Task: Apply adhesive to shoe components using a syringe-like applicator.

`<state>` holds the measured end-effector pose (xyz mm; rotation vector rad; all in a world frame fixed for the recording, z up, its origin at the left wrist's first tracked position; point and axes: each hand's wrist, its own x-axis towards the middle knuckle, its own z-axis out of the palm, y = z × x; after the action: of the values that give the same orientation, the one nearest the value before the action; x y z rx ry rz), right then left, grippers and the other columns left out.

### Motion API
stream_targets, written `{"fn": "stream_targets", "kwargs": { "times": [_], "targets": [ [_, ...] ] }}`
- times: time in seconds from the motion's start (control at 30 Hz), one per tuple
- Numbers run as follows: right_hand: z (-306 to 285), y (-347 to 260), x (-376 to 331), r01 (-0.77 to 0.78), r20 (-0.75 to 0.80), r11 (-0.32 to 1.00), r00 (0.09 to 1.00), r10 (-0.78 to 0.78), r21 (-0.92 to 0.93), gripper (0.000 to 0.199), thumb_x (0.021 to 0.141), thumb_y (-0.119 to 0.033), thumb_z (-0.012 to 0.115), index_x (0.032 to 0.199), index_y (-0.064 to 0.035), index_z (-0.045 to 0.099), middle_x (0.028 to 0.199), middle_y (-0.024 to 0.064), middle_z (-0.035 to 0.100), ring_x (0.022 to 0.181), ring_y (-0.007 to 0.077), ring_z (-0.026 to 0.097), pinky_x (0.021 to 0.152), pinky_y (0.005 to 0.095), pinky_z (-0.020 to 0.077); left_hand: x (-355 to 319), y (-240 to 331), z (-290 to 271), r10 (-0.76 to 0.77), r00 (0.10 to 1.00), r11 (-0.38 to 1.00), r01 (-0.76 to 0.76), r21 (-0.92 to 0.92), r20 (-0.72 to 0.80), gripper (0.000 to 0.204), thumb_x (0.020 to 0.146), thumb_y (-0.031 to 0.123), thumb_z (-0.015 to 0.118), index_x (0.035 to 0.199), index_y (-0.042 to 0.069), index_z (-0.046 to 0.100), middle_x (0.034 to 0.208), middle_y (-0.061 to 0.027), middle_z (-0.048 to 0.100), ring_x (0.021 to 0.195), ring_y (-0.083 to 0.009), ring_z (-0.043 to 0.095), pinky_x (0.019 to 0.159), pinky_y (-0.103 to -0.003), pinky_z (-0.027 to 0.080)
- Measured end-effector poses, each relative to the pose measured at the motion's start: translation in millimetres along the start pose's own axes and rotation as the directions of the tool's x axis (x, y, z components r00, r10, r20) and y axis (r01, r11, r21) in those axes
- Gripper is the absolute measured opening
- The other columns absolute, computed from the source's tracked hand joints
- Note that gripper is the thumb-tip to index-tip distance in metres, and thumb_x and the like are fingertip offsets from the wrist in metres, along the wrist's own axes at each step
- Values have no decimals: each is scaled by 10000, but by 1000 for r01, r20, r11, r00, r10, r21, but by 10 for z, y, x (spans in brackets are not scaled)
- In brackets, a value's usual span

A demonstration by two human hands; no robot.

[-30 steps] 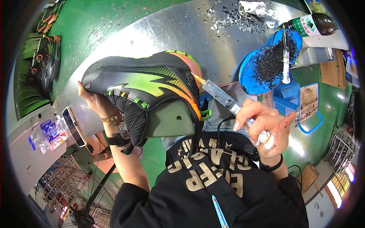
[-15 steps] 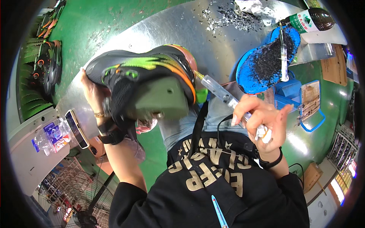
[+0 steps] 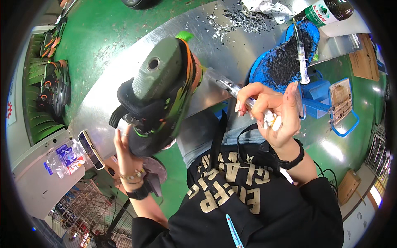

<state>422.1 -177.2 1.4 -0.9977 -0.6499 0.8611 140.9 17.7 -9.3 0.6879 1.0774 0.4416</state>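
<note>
My left hand [image 3: 126, 155] grips the toe end of a black sports shoe [image 3: 163, 124] with green and orange streaks. A grey-green shoe last [image 3: 142, 80] with a round hole in its top fills the shoe. My right hand [image 3: 279, 111] is closed round a clear syringe [image 3: 225, 82], whose tip end meets the sole side of the shoe near the heel; the exact contact is blurred. Something white [image 3: 272, 120] shows in my right palm. To the right, a blue shoe-shaped piece [image 3: 255, 77] carries black crumbs, with another syringe [image 3: 302, 62] lying across it.
Crumbs and crumpled white tissue [image 3: 269, 7] lie on the metal table [image 3: 144, 39], near a dark bottle [image 3: 324, 14]. At left are a phone [image 3: 92, 149], a plastic bottle [image 3: 66, 158], a fan [image 3: 95, 219] and a rack of shoes [image 3: 56, 89]. A blue dustpan [image 3: 341, 107] stands right.
The shoe has turned from lying sideways to heel-up, its toe swung toward me and the last's top now visible. My left hand came nearer; the syringe moved slightly left with the shoe.
</note>
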Motion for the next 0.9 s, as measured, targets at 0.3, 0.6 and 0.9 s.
{"fn": "stream_targets", "kwargs": {
  "times": [0.3,0.6,0.9],
  "targets": [
    [10,26,-18,-10,-88,999,996,13,31,726,959,-473,-29,525,-53,374,815,237,527,675,245,474,662,310,419,-167,-472,553,-136,833,982,186,-39,537,882,639,199,745,1339,-71,282,1247,-205,495,1105,-291,553,962,-389,446],
    [23,17,-46,-10,-40,992,999,15,125,767,960,-485,-29,526,-31,411,894,230,555,772,248,530,713,313,430,-274,-431,583,-117,894,958,215,-187,432,832,643,161,688,1334,-84,295,1257,-234,476,1119,-329,536,977,-420,438],
    [24,-35,-111,-5,24,1000,1000,5,18,768,957,-492,-29,536,-34,421,902,214,553,795,235,539,732,307,436,-254,-463,599,-104,888,957,212,-197,448,834,653,195,690,1338,-77,299,1263,-227,477,1132,-316,531,981,-412,433]
  ]
}}
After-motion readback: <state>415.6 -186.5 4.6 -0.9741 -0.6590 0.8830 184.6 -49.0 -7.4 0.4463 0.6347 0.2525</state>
